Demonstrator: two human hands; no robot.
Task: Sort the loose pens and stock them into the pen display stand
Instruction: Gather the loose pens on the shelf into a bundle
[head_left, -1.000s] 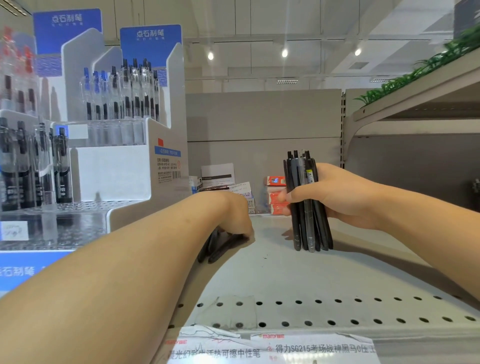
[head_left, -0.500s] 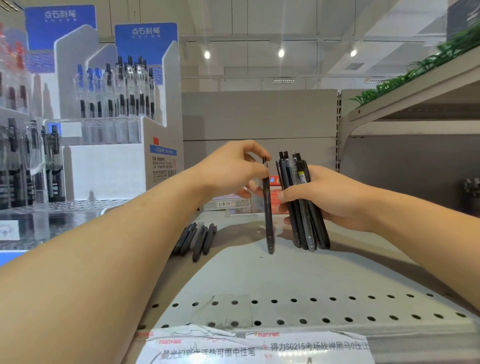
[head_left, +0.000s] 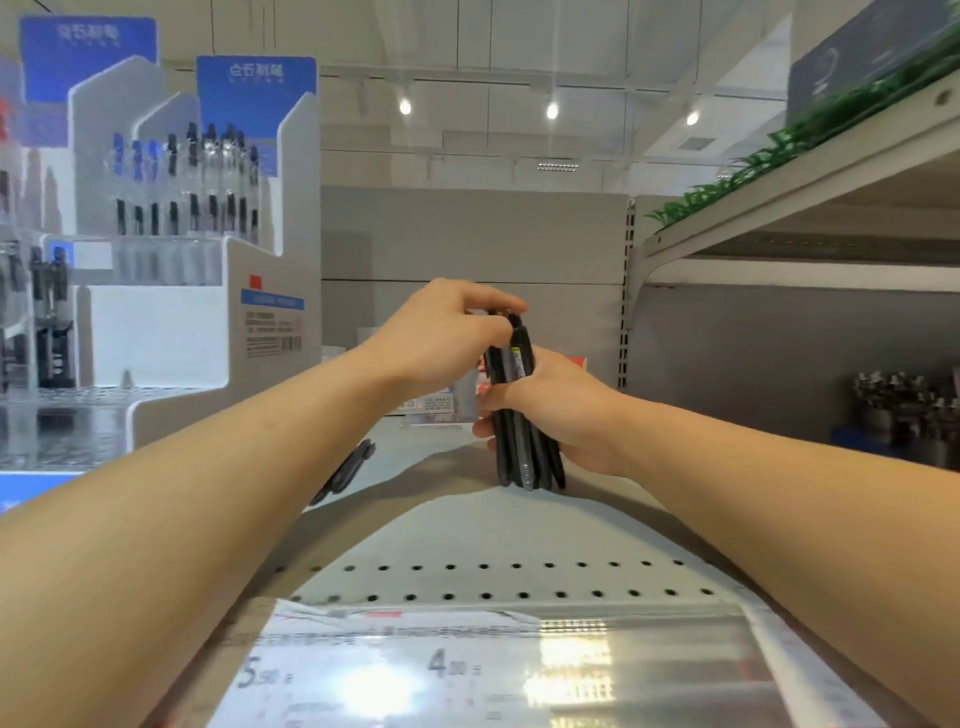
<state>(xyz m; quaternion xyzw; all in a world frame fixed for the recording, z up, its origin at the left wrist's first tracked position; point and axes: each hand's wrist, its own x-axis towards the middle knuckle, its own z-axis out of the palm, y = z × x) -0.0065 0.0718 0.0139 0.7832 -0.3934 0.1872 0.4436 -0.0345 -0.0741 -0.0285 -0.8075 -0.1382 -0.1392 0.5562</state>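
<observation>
- The right hand (head_left: 561, 410) is clamped round a bundle (head_left: 522, 415) of dark pens, held upright with its lower ends just above or on the shelf (head_left: 467, 530) (contact cannot be told).
- The left hand (head_left: 441, 332) is closed at the top of that same bundle, fingers pinched on the upper ends; whether it grips one pen or only steadies the tops is hidden by the fingers.
- The two hands are together on the bundle, left above, right below and behind.
- The bundle's long axis runs near vertical, tilted slightly.
- A few loose pens (head_left: 345, 470) lie flat on the shelf to the left of the bundle, partly hidden by the left forearm; their long axis points away and to the right. The left hand is the nearer one to them, so I judge it the natural hand for fetching the next pen.
- The stand (head_left: 208, 322) is well to the left, with pens upright in clear tiers; the bundle must travel leftward to reach it.
- Writing: the blue header cards on the stand carry white characters, too blurred to read. A barcode label sits on the stand's side. Price tags on the front rail show "5" and "4" (the rest is washed out by glare). One pen bears a yellow label, unreadable.
</observation>
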